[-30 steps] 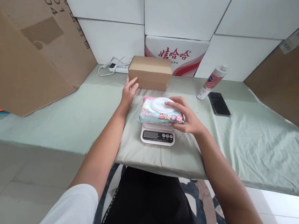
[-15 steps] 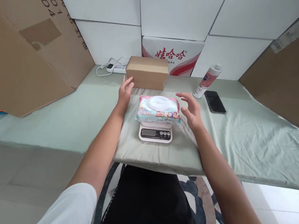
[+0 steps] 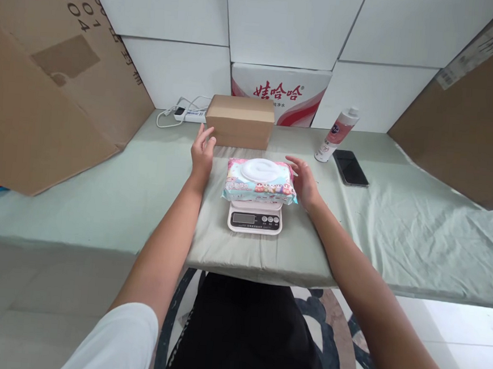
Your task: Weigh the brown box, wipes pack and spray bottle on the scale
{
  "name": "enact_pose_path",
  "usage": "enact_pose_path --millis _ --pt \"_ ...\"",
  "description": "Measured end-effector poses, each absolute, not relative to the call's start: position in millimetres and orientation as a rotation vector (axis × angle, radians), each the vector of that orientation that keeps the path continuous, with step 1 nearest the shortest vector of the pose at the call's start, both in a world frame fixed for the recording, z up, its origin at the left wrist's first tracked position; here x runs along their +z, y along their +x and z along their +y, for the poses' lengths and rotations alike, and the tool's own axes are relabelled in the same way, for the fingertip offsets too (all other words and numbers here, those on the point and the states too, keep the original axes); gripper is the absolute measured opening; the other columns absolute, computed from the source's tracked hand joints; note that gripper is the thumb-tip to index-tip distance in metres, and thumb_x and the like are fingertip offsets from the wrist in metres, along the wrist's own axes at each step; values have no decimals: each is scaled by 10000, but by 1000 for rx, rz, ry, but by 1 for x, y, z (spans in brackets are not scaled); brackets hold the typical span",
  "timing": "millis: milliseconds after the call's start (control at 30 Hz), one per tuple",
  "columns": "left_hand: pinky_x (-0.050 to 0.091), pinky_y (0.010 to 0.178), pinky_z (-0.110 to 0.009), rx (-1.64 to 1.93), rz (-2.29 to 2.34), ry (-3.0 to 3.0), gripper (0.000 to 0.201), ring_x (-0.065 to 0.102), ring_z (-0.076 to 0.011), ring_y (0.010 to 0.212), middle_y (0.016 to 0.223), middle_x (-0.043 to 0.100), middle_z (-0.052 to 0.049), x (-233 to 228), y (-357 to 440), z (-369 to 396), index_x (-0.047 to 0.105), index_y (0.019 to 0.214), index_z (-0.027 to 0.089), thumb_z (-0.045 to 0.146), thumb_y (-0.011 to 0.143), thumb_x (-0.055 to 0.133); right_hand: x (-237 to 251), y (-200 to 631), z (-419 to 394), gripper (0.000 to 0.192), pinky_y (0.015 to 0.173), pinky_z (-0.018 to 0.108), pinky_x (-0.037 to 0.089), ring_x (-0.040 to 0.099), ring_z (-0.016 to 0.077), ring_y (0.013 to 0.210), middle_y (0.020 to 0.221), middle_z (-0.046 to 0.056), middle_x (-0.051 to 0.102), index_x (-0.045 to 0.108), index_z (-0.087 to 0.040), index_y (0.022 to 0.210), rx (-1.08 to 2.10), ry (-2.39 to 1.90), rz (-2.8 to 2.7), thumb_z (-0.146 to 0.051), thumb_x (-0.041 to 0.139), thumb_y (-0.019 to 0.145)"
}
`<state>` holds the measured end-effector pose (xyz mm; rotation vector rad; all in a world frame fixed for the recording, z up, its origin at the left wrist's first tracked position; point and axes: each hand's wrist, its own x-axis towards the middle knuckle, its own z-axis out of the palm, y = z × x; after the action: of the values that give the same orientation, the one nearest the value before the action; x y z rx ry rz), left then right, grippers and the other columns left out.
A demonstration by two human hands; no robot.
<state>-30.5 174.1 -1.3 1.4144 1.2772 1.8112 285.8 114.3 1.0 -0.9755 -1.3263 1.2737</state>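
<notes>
A pack of wet wipes [image 3: 260,181] with a white lid lies on top of a small white kitchen scale [image 3: 255,220], whose display and buttons face me. To the left of the pack, my left hand [image 3: 202,154] is raised with its fingers apart and holds nothing; its fingertips are by the front left corner of a small brown cardboard box [image 3: 239,131]. My right hand [image 3: 306,183] is at the pack's right end, fingers apart and curved toward it. Whether those fingers touch the wrapper I cannot tell.
A pink and white bottle [image 3: 337,135] leans to the right, beside a black phone [image 3: 351,168]. A power strip with a white cable [image 3: 188,113] is behind on the left. Large cardboard sheets [image 3: 65,102] flank the green-covered table [image 3: 150,211]. A white and red carton [image 3: 282,85] stands at the back.
My right hand has moved left, closer to the right end of the wipes pack. My left hand has barely shifted. The pack still lies on the scale, and the view has shifted slightly.
</notes>
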Motion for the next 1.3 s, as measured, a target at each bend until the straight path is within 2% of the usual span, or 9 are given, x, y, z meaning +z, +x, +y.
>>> enact_pose_path --millis 233,533,667,767,867,967,1067,1200,1300 --pt "239 1353 -421 1788 1247 1433 550 307 -308 1650 1724 426 -130 -3 -30 176 733 1330 209 565 913 698 6 284 112 820 937 474 599 731 285 1036 1236 64 702 563 -313 1315 1380 -923 -1210 -923 558 767" --pt "287 1342 -404 1796 1274 1461 500 384 -299 1616 1678 503 -111 -9 -35 184 756 1283 229 553 904 723 11 289 109 916 993 478 574 718 310 1135 1321 70 686 518 -349 1470 1334 -1052 -1339 -971 390 811" --pt "304 1337 -404 1816 1252 1456 495 387 -303 1614 1682 494 -123 -12 -36 188 755 1284 221 538 906 723 33 292 97 869 1132 526 493 648 331 1302 1470 93 629 514 -337 1496 1063 -994 -1560 -923 413 863" --pt "326 1327 -412 1818 1242 1438 483 396 -304 1609 1684 493 -117 -14 -36 192 758 1274 230 534 900 724 67 281 78 838 1188 556 427 544 365 1427 1550 119 573 477 -317 1558 809 -891 -1987 -778 630 875" --pt "339 1320 -416 1820 1233 1429 478 380 -302 1618 1679 502 -106 -15 -36 194 761 1265 241 532 887 733 97 258 61 893 1122 592 437 553 418 1341 1530 168 566 477 -274 1601 455 -958 -2474 -542 808 815" --pt "346 1315 -412 1830 1218 1429 495 373 -302 1620 1691 483 -117 -16 -36 195 758 1276 235 539 886 729 109 242 55 851 1004 557 482 606 402 1170 1340 190 636 497 -240 1610 227 -1182 -2625 -404 789 828" --pt "329 1322 -414 1838 1223 1419 493 380 -300 1617 1690 484 -116 -15 -37 194 760 1271 233 541 887 726 107 244 55 863 956 499 518 621 372 1142 1238 155 654 501 -258 1607 381 -1299 -2479 -403 804 812" --pt "281 1343 -459 1827 1253 1412 469 379 -311 1618 1675 505 -111 -13 -38 194 767 1251 226 521 889 728 98 270 57 805 986 468 544 657 338 1175 1333 108 681 612 -256 1473 849 -1317 -1871 -441 856 728" --pt "294 1339 -462 1833 1276 1389 436 370 -312 1621 1669 514 -104 -14 -38 197 773 1237 230 498 896 721 94 289 68 614 786 401 595 717 287 963 1142 84 751 675 -239 1284 1234 -1296 -1258 -494 809 742"
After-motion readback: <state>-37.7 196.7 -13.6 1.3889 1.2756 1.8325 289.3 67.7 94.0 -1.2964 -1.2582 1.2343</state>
